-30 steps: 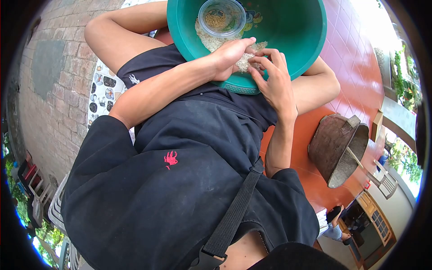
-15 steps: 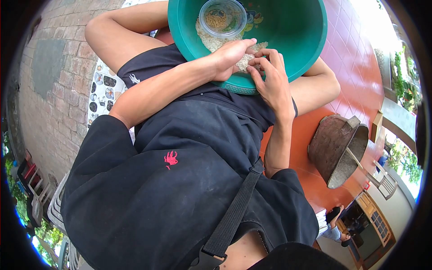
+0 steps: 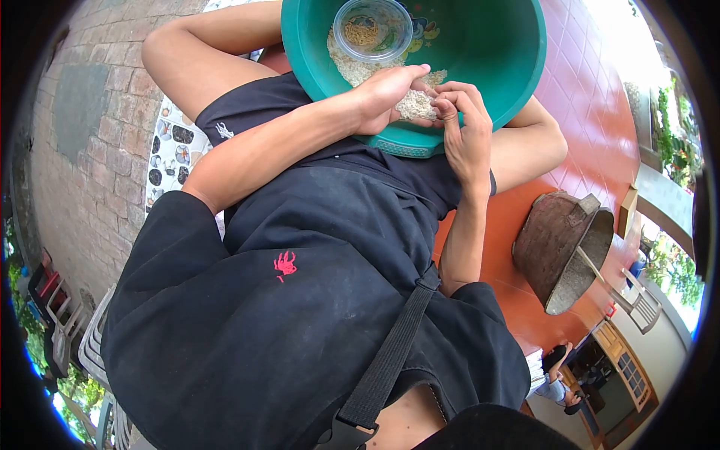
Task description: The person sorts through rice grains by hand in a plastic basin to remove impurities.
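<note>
A green plastic basin rests across the lap. My left hand is turned palm up inside it near the front rim, a heap of white rice lying on the fingers. Over that heap is my right hand, its thumb and fingertips pinched together; anything between them is too small to make out. More loose rice covers the basin floor beside the left hand. A clear round plastic container stands on it, with tan, husk-like grains at the bottom.
At the right, a large rusty-brown vessel with a stick in it stands on red floor tiles. Another person is by a doorway at the lower right. Brick paving and stacked chairs are at the left.
My right hand has shifted slightly right, off the rice heap, and its fingers have drawn together. More rice on the left hand is visible. The left hand has stayed put.
</note>
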Action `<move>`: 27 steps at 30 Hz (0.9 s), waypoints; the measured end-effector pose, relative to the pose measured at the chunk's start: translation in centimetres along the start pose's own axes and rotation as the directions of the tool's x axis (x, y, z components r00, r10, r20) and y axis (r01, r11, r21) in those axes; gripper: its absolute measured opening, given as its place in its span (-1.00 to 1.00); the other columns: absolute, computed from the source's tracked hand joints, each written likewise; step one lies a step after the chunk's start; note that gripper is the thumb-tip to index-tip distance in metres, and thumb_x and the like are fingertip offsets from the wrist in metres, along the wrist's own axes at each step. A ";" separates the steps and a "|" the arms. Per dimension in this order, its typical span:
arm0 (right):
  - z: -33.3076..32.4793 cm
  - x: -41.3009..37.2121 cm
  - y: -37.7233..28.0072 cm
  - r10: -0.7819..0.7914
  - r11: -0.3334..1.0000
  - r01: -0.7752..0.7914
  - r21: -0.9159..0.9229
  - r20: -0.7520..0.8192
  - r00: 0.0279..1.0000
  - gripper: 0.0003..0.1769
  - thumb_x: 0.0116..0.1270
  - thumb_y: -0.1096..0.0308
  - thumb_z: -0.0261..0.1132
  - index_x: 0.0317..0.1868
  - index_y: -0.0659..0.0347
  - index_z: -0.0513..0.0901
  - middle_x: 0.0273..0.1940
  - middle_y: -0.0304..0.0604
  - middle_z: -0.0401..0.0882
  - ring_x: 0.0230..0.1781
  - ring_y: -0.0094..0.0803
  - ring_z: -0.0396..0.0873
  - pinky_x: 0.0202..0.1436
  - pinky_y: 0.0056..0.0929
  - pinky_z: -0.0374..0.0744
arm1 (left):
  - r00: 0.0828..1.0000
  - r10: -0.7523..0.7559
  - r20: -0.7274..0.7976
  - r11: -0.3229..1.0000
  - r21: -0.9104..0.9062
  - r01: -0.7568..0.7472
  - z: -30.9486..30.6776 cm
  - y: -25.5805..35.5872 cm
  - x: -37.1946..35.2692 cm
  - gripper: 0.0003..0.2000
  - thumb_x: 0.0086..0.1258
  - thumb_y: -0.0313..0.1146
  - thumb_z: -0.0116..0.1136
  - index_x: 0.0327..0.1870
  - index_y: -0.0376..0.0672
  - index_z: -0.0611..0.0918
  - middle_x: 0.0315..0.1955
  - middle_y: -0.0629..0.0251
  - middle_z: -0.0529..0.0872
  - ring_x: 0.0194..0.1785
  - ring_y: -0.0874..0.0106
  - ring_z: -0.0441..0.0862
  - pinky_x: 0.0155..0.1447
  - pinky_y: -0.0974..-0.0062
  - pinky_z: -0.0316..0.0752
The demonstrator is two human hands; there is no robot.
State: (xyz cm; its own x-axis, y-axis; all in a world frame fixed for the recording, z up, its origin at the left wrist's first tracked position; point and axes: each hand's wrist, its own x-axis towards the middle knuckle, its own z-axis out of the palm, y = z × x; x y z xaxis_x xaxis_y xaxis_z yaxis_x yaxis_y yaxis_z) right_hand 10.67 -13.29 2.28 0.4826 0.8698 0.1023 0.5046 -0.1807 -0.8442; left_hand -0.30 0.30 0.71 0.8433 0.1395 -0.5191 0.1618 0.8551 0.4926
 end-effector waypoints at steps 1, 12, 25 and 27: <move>0.0 0.1 -0.2 -0.106 0.988 0.104 -0.116 -0.010 0.994 -0.89 0.29 0.48 0.40 -0.18 0.27 0.68 -0.08 -0.11 0.61 -0.07 -0.17 0.56 0.01 -0.26 0.55 | 1.000 0.000 0.000 1.000 0.000 0.000 0.1 -0.1 0.0 -0.60 0.64 -0.12 -0.04 0.15 -0.36 0.41 -0.01 0.19 0.54 -0.03 0.32 0.71 0.08 0.27 0.74; -0.2 -0.2 -0.9 -0.202 0.907 0.244 -0.343 0.155 0.967 -0.85 0.20 0.49 0.40 -0.20 0.23 0.69 0.10 -0.10 0.53 0.03 -0.16 0.50 -0.07 -0.28 0.66 | 1.000 0.010 -0.029 0.996 0.089 -0.008 -0.8 -0.9 0.9 -0.52 0.64 -0.06 -0.09 0.23 -0.38 0.37 -0.07 0.00 0.66 -0.09 0.30 0.74 0.09 0.32 0.64; -0.2 1.3 -1.6 -0.319 0.869 0.328 -0.371 0.087 0.944 -0.87 0.25 0.51 0.38 -0.18 0.25 0.66 -0.03 -0.11 0.58 -0.04 -0.15 0.52 -0.10 -0.25 0.59 | 0.999 0.003 -0.048 0.997 0.078 0.001 0.4 -0.1 -0.3 -0.67 0.64 -0.06 -0.06 0.03 -0.18 0.53 -0.04 0.30 0.56 -0.01 0.45 0.60 0.10 0.32 0.63; 0.2 2.0 -1.9 -0.348 0.841 0.341 -0.419 0.063 0.935 -0.86 0.26 0.51 0.38 -0.17 0.25 0.66 -0.07 -0.11 0.59 -0.06 -0.14 0.53 -0.09 -0.24 0.58 | 0.995 0.037 -0.097 0.996 0.086 -0.028 1.0 0.1 -0.7 -0.71 0.64 -0.11 -0.07 0.02 -0.15 0.53 -0.04 0.32 0.57 -0.04 0.45 0.61 0.11 0.30 0.62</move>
State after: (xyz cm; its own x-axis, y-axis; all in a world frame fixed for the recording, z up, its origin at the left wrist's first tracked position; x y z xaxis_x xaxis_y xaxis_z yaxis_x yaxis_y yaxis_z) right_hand 10.54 -11.09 3.95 0.2309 0.9054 0.3562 0.8893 -0.0479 -0.4548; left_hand -0.42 -0.23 1.81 0.7951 0.2182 -0.5659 0.1813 0.8048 0.5652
